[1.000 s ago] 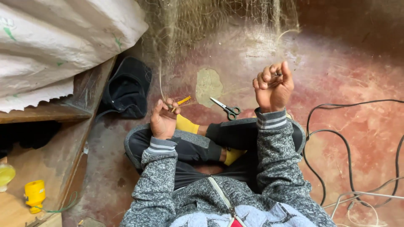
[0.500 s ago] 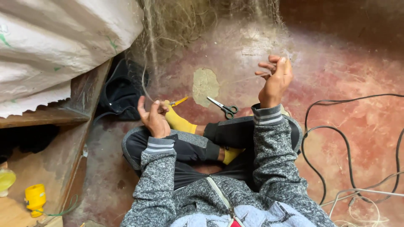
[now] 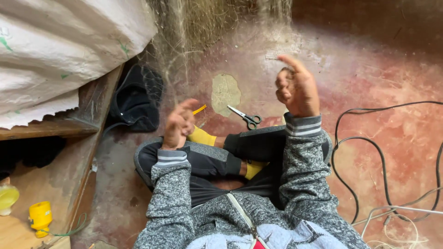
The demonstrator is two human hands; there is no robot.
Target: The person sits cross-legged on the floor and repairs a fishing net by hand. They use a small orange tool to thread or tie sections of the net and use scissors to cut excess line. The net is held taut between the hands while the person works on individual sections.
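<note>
I sit cross-legged on a red floor under a fine, pale fishing net (image 3: 198,41) that hangs down ahead of me. My left hand (image 3: 180,124) is closed around a thin yellow needle-like tool (image 3: 199,109), whose tip pokes out to the right. My right hand (image 3: 297,87) is raised higher, fingers curled and thumb up, seemingly pinching net thread, though it is too fine to tell. Small black-handled scissors (image 3: 245,117) lie on the floor between the hands, just beyond my knees.
A white sack (image 3: 60,50) rests on a wooden shelf (image 3: 50,129) at left, with a dark bag (image 3: 136,99) beside it. Black cables (image 3: 369,152) loop over the floor at right. A yellow spool (image 3: 40,216) sits lower left.
My left hand has closed and turned over the yellow tool. The right hand has curled its fingers and shifted slightly down and left.
</note>
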